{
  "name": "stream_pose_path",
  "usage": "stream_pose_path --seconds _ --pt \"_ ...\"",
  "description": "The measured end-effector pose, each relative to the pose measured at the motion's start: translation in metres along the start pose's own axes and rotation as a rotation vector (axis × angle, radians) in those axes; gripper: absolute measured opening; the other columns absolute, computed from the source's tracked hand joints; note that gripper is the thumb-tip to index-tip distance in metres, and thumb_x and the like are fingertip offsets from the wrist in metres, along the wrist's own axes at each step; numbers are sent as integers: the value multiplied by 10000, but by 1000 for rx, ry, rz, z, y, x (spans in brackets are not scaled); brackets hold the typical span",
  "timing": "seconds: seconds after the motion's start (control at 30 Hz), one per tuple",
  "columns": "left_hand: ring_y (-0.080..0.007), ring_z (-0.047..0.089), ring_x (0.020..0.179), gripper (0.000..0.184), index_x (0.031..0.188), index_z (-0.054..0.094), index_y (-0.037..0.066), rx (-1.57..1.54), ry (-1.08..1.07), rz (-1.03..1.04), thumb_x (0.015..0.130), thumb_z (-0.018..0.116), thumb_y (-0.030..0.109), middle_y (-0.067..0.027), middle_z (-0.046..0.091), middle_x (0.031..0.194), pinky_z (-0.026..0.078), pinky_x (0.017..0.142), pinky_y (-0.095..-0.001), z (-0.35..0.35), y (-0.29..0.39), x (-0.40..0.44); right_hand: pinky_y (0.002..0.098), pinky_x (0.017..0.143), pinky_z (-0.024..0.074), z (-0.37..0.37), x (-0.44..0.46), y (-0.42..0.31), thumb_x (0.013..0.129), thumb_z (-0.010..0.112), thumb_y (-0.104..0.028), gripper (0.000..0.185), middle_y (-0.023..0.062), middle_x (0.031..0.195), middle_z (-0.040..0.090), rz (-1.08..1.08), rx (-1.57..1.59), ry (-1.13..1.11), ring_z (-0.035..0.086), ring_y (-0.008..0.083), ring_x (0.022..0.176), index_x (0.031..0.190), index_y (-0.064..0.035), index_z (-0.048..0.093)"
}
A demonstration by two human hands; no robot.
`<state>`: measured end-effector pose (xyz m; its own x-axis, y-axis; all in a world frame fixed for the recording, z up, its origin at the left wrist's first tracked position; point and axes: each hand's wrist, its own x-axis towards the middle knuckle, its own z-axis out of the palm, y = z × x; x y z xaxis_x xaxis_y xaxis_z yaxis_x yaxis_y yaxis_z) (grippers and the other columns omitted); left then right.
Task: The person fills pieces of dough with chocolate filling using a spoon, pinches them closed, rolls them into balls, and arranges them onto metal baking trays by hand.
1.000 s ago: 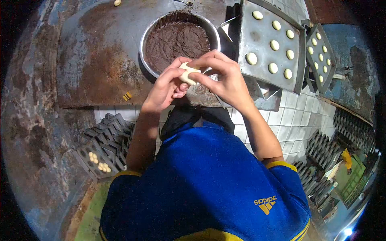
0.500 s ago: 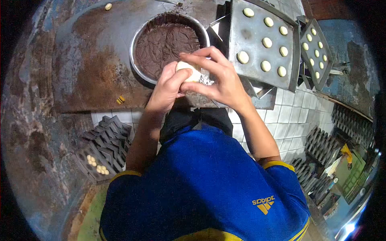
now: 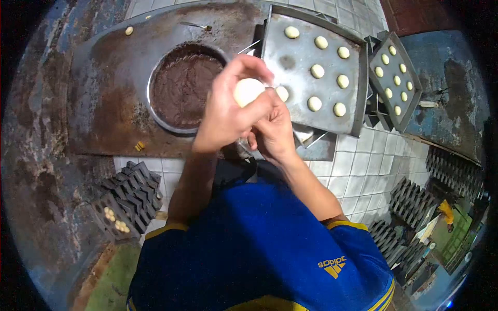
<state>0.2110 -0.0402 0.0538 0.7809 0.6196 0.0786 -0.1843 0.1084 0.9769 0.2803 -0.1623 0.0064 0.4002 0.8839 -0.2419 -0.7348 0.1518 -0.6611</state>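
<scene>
A smooth pale dough ball [image 3: 249, 92] shows between the thumb and fingers of my left hand [image 3: 226, 111], which is closed round it. My right hand [image 3: 276, 129] is just below and to the right, pressed against the left one, its fingers curled and partly hidden. What the right fingers pinch is too hidden to make out. Left of the hands stands a round metal bowl [image 3: 150, 98] of dark brown filling [image 3: 181, 88]. On the right, a metal tray [image 3: 298, 57] bears several pale dough balls [image 3: 317, 71].
A second tray [image 3: 386, 80] with dough balls stands farther right. A spoon [image 3: 196, 25] and a lone dough ball [image 3: 129, 31] lie at the worktop's back. Yellow pieces [image 3: 139, 146] lie near its front edge. Stacked dark trays [image 3: 137, 192] stand low at the left.
Both hands have moved right relative to the bowl, toward the tray. The left hand has turned round the dough, which now looks like a smooth ball, and the right hand has dropped below it.
</scene>
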Motion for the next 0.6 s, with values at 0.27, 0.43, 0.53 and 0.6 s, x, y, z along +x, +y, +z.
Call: stream_pose_path --seconds 0.27,0.43,0.53,0.6 --pt "-163 713 1001 556 1299 389 50 -279 5 72 860 725 -9 -118 759 979 496 1097 -424 92 -21 33 368 1036 517 -58 5 -62 986 749 -175 304 72 1084 745 -368 -229 45 665 151 1089 1197 42 715" --pt "-228 730 930 620 1311 361 -52 -165 13 333 847 719 151 -54 658 809 471 1145 -542 126 -42 46 331 904 577 -67 -1 -100 965 777 -192 292 58 1022 753 -458 -343 71 713 161 963 1151 31 742" --pt "-171 662 726 599 1326 344 -32 -195 147 362 885 743 44 -15 577 745 595 881 -431 123 -56 57 307 796 590 -90 12 -119 951 783 -149 232 66 983 778 -227 -563 -47 726 131 877 1111 17 764" --pt "-115 645 748 625 1327 337 39 -212 213 237 859 741 -50 -2 565 757 556 747 -275 99 -74 62 297 744 588 -105 16 -142 944 786 -136 226 70 968 788 -6 -602 -113 725 113 848 1110 15 767"
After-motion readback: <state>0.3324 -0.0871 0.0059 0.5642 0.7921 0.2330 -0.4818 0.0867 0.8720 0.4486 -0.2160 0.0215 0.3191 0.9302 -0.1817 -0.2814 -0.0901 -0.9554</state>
